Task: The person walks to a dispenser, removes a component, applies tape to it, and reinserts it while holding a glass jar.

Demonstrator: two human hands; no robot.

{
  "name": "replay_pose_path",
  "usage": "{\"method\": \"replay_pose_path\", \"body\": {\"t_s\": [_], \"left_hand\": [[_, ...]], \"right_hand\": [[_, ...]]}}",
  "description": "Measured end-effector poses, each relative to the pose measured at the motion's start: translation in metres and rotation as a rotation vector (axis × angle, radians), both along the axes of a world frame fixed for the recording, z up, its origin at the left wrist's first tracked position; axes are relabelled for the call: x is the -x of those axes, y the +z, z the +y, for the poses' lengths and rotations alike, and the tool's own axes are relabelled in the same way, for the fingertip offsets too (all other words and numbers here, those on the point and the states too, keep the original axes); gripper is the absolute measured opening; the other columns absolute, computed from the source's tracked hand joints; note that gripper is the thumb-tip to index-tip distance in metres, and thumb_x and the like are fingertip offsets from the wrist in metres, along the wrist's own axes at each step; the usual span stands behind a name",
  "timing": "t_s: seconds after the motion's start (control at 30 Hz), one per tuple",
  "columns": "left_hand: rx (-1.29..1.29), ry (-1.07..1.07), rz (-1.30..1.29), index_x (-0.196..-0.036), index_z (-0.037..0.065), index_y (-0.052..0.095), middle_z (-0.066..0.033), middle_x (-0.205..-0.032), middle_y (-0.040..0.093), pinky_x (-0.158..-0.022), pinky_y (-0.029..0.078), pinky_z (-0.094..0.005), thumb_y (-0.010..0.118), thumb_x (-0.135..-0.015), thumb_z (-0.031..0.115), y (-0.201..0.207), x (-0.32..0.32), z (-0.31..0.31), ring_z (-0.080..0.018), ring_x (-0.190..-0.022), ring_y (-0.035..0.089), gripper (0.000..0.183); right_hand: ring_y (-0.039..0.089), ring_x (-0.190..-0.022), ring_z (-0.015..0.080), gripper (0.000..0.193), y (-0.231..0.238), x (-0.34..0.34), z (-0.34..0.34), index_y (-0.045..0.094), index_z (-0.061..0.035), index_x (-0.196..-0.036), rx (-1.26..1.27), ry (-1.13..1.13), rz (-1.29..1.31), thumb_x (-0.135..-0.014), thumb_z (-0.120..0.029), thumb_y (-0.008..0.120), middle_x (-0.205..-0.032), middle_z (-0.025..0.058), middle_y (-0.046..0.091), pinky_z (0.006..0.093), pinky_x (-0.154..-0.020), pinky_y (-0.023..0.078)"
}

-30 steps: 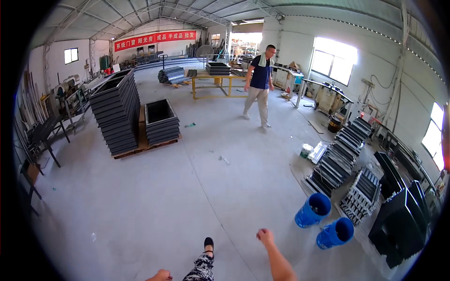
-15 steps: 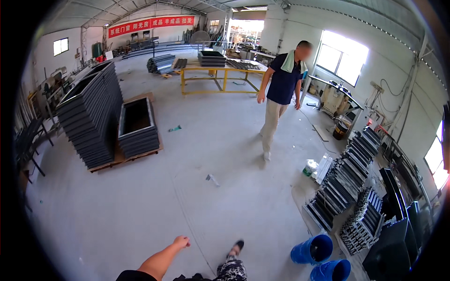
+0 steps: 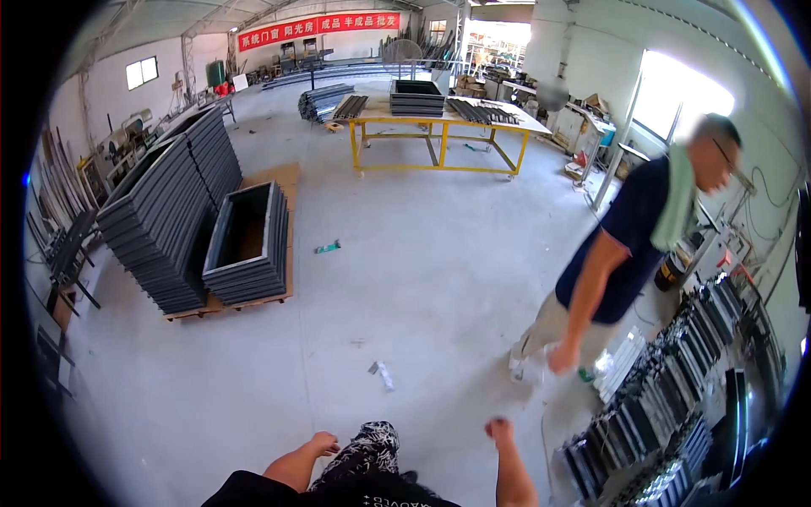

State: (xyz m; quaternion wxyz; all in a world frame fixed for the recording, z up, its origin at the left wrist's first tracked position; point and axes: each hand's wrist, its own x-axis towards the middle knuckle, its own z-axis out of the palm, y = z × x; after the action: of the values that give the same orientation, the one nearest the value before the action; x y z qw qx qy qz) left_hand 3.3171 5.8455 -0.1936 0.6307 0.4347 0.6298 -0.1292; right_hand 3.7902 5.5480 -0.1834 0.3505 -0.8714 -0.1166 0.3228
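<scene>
My left hand [image 3: 323,444] hangs low in front of my body, its fingers loosely curled in, with nothing showing in them. To the right, my right hand [image 3: 500,429] is raised slightly, closed like a loose fist, and no object shows in it. Neither hand touches anything. Between them one of my legs, in black-and-white patterned trousers [image 3: 372,448], is in view. On the floor ahead lies a small white and grey wrapper [image 3: 385,375]. At the right, close by, a person in a dark shirt [image 3: 610,245] with a green towel round the neck walks, leaning forward.
At the left, stacked dark rectangular frames [image 3: 169,228] stand on a wooden pallet [image 3: 289,182]. A yellow-legged table [image 3: 441,144] with frames and dark strips is farther off. Bundled metal profiles [image 3: 676,380] line the right side. A green scrap [image 3: 328,247] lies on the floor.
The other person has come nearer and to the right. The floor wrapper and stacks have shifted in view as I move. My right hand has come into view; the blue buckets have left it.
</scene>
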Motion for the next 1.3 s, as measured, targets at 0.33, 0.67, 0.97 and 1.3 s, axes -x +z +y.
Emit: {"method": "replay_pose_path", "body": {"t_s": [0.33, 0.67, 0.97, 1.3], "left_hand": [[-0.511, -1.048, 0.034, -0.081, 0.007, 0.07, -0.0108, -0.075, 0.068, -0.06, 0.052, -0.0411, 0.06, -0.072, 0.016, -0.092, -0.267, 0.174, -0.0241, -0.064, 0.066, 0.017], [-0.463, -0.326, -0.314, -0.087, 0.007, 0.065, -0.012, -0.078, 0.068, -0.068, 0.05, -0.0392, 0.047, -0.09, 0.032, 0.053, -0.718, 0.362, -0.0242, -0.077, 0.066, 0.031], [-0.221, -0.915, 0.251, -0.125, 0.0, 0.054, -0.0225, -0.134, 0.048, -0.103, 0.038, -0.044, 0.04, -0.091, 0.052, -0.005, -0.876, 0.372, -0.0374, -0.124, 0.048, 0.064], [-0.278, -0.915, 0.027, -0.126, -0.002, 0.053, -0.0236, -0.133, 0.049, -0.102, 0.038, -0.0433, 0.047, -0.084, 0.06, -0.047, -1.201, 0.459, -0.0357, -0.124, 0.047, 0.076]], "right_hand": [[0.061, -0.061, 0.0199, 0.021, 0.056, -0.204, 0.172, 0.06, -0.0054, -0.075, 0.039, -0.006, 0.044, -0.085, -0.024, 0.059, -0.064, 0.0078, 0.062, 0.0349, -0.054, 0.048], [0.064, -0.074, 0.0232, 0.024, -0.023, -0.246, 0.056, 0.064, -0.0011, -0.087, 0.544, -0.034, 0.292, -0.082, -0.022, 0.055, -0.079, 0.0116, 0.067, 0.0369, -0.065, 0.052], [0.063, -0.064, 0.0213, 0.016, -0.07, -0.608, 0.205, 0.065, -0.0021, -0.076, 0.575, 0.153, 0.031, -0.078, -0.013, 0.054, -0.07, 0.0094, 0.066, 0.0363, -0.057, 0.051], [0.06, -0.056, 0.0164, 0.017, 0.119, -1.11, 0.588, 0.059, 0.0031, -0.092, -0.594, -0.264, 0.005, -0.091, -0.013, 0.053, -0.069, 0.0115, 0.064, 0.0281, -0.047, 0.047]]}}
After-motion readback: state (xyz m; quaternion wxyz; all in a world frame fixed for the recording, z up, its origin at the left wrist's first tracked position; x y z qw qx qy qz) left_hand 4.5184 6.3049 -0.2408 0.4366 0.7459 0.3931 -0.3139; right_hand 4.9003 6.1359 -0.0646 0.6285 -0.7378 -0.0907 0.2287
